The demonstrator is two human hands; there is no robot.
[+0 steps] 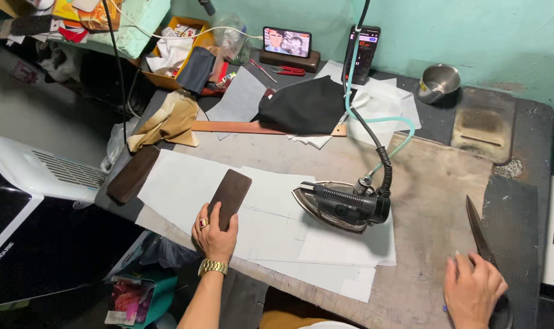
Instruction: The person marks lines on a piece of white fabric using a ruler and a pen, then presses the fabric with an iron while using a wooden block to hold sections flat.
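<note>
Plainly, the left hand (215,234) pins a dark brown rounded leather piece (229,197) at seven o'clock, fingers curled over it; the right hand (472,291) grips black shears (479,234) at four o'clock. Likely hazard: the grey steam iron (343,206) just beside the piece could scorch white paper sheets (277,234).

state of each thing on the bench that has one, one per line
left hand: holding brown piece flat on white sheets
right hand: on shears, blades shut
iron: sole down on sheets, not held
two phones: screens lit
metal cup: upright
</note>
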